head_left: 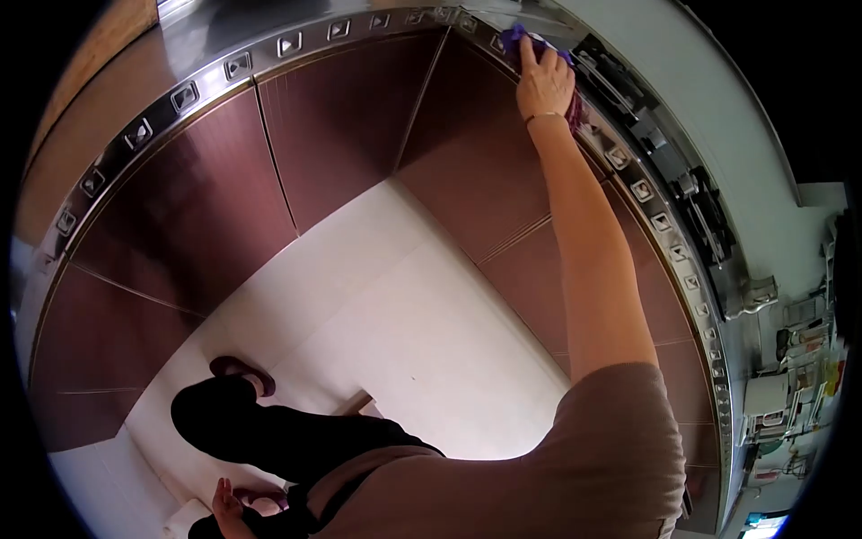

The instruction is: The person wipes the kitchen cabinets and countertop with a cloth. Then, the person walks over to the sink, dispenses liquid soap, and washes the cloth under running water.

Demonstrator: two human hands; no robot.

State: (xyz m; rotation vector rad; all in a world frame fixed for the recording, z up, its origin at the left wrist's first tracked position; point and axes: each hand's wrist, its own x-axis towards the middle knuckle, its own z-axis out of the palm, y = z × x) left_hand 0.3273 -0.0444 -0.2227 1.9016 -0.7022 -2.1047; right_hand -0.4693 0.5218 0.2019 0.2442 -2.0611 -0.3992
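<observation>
My right hand [545,87] reaches far forward at the top of the head view, its fingers closed over a crumpled purple cloth [514,39]. The cloth presses against the counter's shiny metal edge strip [616,158], near the corner. A dark reddish part shows below the hand by the wrist; whether it belongs to the cloth I cannot tell. Down at the lower left, my left hand [226,503] hangs beside my leg with its fingers stretched out and nothing in them.
Glossy dark-red cabinet doors [193,198] run below the counter on both sides of the corner. A black gas stove [700,211] sits on the right counter. Farther along stand several kitchen items on a rack [804,377]. Pale tiles [386,269] cover the floor around my feet.
</observation>
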